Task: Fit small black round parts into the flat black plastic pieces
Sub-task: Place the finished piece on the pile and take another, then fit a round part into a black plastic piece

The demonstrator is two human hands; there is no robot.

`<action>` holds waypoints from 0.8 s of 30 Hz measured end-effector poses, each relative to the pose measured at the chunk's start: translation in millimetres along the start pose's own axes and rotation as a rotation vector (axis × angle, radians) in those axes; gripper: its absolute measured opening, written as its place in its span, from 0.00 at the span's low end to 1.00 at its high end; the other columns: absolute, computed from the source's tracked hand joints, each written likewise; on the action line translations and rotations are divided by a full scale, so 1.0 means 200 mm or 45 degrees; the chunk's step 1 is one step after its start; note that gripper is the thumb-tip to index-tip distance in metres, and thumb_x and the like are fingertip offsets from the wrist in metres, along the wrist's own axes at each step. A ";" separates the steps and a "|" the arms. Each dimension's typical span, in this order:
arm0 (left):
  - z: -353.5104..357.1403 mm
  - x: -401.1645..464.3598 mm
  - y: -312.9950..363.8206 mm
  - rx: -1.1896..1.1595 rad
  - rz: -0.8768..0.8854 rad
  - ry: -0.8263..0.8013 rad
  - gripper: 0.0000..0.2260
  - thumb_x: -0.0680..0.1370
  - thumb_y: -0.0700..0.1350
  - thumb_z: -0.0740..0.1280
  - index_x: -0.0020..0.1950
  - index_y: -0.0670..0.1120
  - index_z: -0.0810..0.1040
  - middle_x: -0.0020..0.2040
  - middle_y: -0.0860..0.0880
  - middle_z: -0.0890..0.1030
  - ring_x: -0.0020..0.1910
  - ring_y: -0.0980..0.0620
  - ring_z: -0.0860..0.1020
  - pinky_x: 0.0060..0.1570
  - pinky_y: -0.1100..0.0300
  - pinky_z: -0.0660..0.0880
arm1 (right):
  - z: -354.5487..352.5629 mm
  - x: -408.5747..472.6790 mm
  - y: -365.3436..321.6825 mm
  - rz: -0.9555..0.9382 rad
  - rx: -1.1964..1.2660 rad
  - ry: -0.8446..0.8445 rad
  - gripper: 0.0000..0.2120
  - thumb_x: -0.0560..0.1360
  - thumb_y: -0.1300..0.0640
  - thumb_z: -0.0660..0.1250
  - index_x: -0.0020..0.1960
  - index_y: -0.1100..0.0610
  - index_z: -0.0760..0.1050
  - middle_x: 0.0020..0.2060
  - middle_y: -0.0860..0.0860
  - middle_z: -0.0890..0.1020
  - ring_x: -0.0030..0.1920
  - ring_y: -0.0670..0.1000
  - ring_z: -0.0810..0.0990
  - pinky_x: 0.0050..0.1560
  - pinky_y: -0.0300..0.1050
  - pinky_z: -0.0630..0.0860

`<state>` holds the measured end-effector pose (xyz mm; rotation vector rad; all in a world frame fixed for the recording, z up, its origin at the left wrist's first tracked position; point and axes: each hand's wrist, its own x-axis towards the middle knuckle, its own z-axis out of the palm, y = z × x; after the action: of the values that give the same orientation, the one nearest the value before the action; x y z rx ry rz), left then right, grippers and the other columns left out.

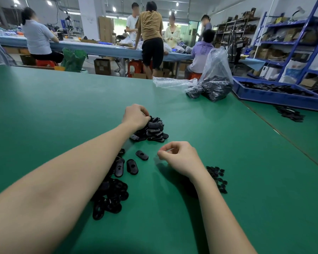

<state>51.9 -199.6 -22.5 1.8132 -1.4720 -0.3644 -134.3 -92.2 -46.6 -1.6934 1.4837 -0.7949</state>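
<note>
Nearest the camera, both forearms extend over the green table. Left hand reaches to the far heap of flat black pieces, fingers curled onto its top. Right hand hovers just above the table, thumb and forefinger pinched together; whether a round part sits between them cannot be determined. Small round parts lie beside the right wrist. Three single flat pieces lie between the arms. Risk: the left hand's pull may collapse the heap, scattering pieces toward the near pile.
</note>
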 end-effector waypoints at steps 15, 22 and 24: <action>-0.14 -0.51 -0.10 -0.333 0.078 -0.028 0.02 0.76 0.46 0.72 0.44 0.53 0.85 0.41 0.58 0.85 0.38 0.70 0.77 0.38 0.80 0.67 | 0.22 -0.04 -0.07 -0.303 -0.741 0.264 0.10 0.76 0.41 0.70 0.54 0.44 0.82 0.53 0.45 0.81 0.57 0.52 0.79 0.48 0.45 0.72; -0.15 -0.58 -0.05 -0.335 0.142 -0.430 0.06 0.78 0.44 0.69 0.50 0.54 0.84 0.43 0.54 0.85 0.36 0.62 0.77 0.44 0.63 0.71 | 0.01 0.00 -0.03 -0.124 -0.062 0.046 0.06 0.73 0.56 0.74 0.45 0.44 0.83 0.33 0.42 0.82 0.31 0.39 0.76 0.37 0.37 0.72; -0.14 -0.60 -0.04 -0.384 0.123 -0.445 0.08 0.77 0.42 0.70 0.51 0.53 0.84 0.40 0.55 0.85 0.32 0.64 0.76 0.40 0.64 0.70 | -0.04 -0.01 -0.03 -0.138 0.010 0.036 0.07 0.73 0.57 0.75 0.46 0.45 0.82 0.33 0.43 0.84 0.29 0.37 0.76 0.33 0.32 0.70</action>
<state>39.7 -77.1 -36.5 1.4828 -1.6297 -0.8405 -138.1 -91.9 -36.3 -1.7758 1.4154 -0.8839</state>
